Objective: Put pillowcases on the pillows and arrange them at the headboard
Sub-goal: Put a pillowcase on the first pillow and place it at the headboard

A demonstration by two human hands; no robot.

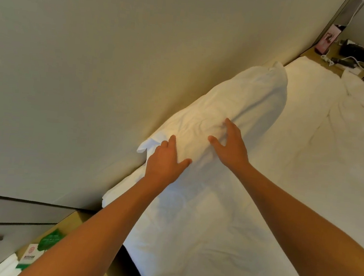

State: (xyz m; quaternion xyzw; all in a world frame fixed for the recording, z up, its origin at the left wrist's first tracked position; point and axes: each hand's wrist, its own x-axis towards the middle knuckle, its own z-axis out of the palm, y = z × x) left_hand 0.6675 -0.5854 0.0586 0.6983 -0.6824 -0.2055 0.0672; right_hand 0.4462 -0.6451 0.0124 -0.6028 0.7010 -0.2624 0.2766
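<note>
A white pillow in its pillowcase lies lengthwise against the cream padded headboard, on the white bed sheet. My left hand rests flat on the pillow's near end, fingers spread, beside a loose flap of the case. Further along the pillow, my right hand presses flat on its top with the fingers apart. Neither hand holds anything. A second white pillow lies nearer to me, partly under my forearms.
A wooden bedside table at the lower left carries green and white cards. At the far right, another bedside table holds a black device, white cables and a pink card. Rumpled white bedding covers the bed's far side.
</note>
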